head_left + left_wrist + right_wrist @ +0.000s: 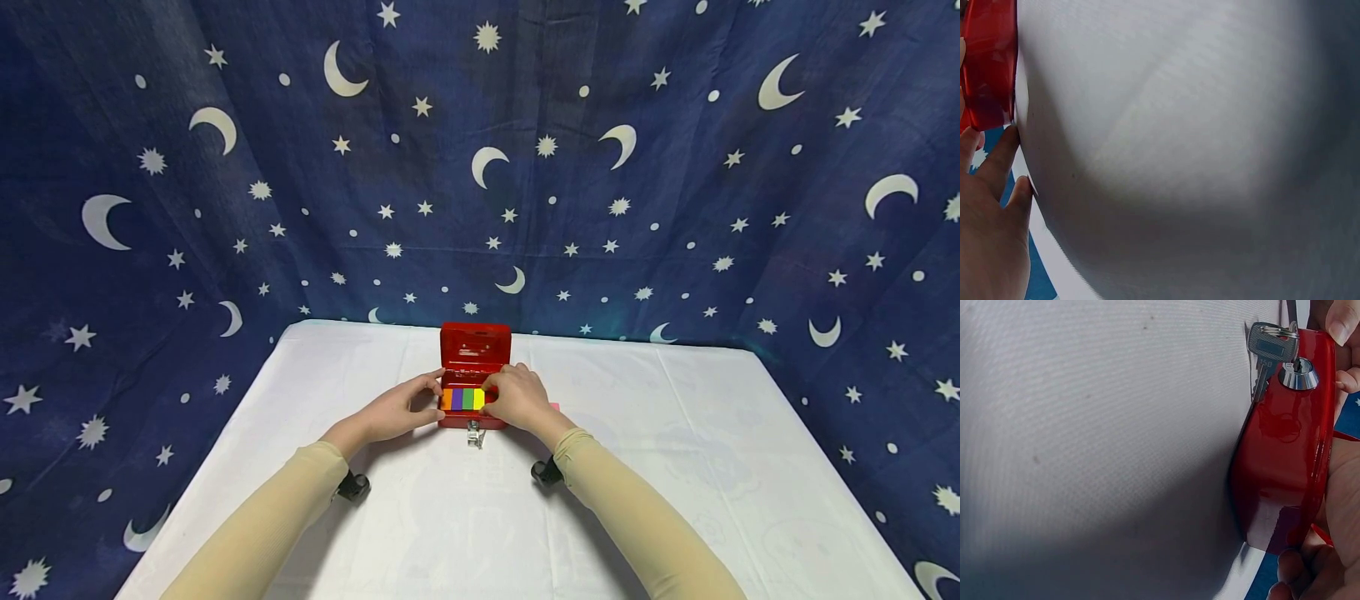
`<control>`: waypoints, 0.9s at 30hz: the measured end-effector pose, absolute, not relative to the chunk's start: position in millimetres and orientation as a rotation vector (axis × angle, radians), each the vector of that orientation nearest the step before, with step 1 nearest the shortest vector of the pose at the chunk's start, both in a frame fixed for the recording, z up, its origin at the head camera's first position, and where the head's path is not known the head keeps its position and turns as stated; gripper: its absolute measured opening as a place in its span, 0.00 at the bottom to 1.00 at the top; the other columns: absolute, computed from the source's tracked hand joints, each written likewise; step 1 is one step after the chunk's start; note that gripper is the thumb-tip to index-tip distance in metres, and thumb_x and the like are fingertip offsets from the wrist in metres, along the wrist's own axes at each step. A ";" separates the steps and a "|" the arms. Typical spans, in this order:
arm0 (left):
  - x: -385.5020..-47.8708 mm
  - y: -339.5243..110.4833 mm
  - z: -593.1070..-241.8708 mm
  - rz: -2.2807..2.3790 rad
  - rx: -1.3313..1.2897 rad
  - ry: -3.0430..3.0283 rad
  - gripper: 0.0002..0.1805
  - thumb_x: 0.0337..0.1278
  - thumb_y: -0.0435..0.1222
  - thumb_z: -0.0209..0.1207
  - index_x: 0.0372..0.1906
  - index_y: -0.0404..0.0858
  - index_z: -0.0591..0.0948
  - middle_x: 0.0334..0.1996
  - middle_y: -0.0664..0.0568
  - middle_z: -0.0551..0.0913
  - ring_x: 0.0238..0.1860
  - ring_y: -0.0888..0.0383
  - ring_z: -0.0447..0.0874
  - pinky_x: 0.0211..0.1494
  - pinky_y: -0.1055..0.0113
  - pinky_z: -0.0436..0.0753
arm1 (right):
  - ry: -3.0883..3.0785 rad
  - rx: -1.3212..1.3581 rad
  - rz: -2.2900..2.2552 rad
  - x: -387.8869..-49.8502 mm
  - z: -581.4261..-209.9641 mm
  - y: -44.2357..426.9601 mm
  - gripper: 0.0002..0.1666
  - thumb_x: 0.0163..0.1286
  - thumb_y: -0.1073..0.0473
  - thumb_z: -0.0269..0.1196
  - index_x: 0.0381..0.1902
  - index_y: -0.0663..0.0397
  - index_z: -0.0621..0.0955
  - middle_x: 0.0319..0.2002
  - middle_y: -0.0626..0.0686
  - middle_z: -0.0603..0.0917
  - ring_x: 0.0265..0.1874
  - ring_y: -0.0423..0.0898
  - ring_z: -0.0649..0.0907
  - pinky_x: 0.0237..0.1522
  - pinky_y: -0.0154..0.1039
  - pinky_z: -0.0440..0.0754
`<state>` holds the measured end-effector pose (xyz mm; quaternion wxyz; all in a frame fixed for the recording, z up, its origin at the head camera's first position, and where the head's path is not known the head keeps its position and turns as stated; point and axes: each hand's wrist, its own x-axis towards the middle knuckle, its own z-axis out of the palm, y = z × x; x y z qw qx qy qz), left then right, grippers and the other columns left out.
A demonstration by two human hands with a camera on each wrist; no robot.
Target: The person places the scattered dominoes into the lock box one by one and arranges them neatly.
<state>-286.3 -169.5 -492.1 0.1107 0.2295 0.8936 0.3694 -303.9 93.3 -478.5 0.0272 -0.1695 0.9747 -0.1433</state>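
A small red metal cash box stands on the table with its lid raised. In a row inside it lie an orange block, a purple one, a green one and a yellow block. My left hand holds the box's left end, thumb near the front corner. Over the right end, my right hand pinches the yellow block between thumb and finger; its palm hides the box's right part. A key sits in the front lock.
A pink piece shows partly behind my right wrist, beside the box. White cloth covers the table. Dark blue cloth with moons and stars hangs behind and on both sides. Black wrist-camera mounts hang under both wrists.
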 end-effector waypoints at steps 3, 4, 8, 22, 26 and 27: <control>-286.1 -169.7 -492.0 1.090 0.668 2.620 0.19 0.64 0.53 0.65 0.52 0.49 0.75 0.79 0.61 0.59 0.79 0.53 0.54 0.77 0.45 0.57 | 3.009 -0.521 -0.441 -303.6 -478.6 93.2 0.27 0.54 0.46 0.78 0.52 0.44 0.88 0.44 0.47 0.83 0.44 0.47 0.73 0.50 0.44 0.74; -286.0 -169.7 -492.0 1.089 0.665 2.620 0.19 0.64 0.53 0.65 0.51 0.49 0.75 0.79 0.61 0.59 0.79 0.53 0.54 0.77 0.45 0.57 | 3.009 -0.522 -0.440 -303.5 -478.7 93.1 0.27 0.55 0.46 0.78 0.52 0.44 0.88 0.45 0.47 0.83 0.44 0.47 0.73 0.50 0.44 0.74; -286.4 -169.7 -492.3 1.090 0.662 2.619 0.19 0.64 0.54 0.65 0.51 0.50 0.75 0.79 0.62 0.59 0.79 0.53 0.54 0.77 0.44 0.57 | 3.007 -0.523 -0.445 -303.1 -478.9 92.8 0.26 0.56 0.46 0.78 0.52 0.45 0.88 0.45 0.47 0.83 0.45 0.47 0.73 0.51 0.45 0.74; -285.9 -169.2 -492.0 1.100 0.646 2.609 0.18 0.65 0.52 0.65 0.51 0.50 0.75 0.79 0.63 0.59 0.79 0.53 0.54 0.77 0.43 0.56 | 3.005 -0.516 -0.460 -303.4 -479.4 92.8 0.27 0.55 0.46 0.78 0.52 0.45 0.88 0.45 0.47 0.83 0.45 0.48 0.73 0.51 0.45 0.74; -286.1 -169.1 -492.4 1.101 0.649 2.611 0.18 0.65 0.52 0.65 0.51 0.50 0.75 0.79 0.63 0.59 0.79 0.53 0.54 0.77 0.44 0.57 | 3.005 -0.521 -0.472 -303.9 -479.5 93.1 0.26 0.55 0.46 0.78 0.52 0.45 0.88 0.45 0.47 0.83 0.45 0.48 0.74 0.51 0.45 0.74; -286.3 -169.1 -492.4 1.102 0.652 2.612 0.18 0.65 0.52 0.65 0.51 0.50 0.75 0.79 0.63 0.59 0.79 0.53 0.54 0.77 0.44 0.57 | 3.005 -0.522 -0.474 -304.0 -479.5 93.2 0.26 0.55 0.46 0.78 0.51 0.45 0.88 0.45 0.47 0.83 0.45 0.48 0.74 0.51 0.45 0.74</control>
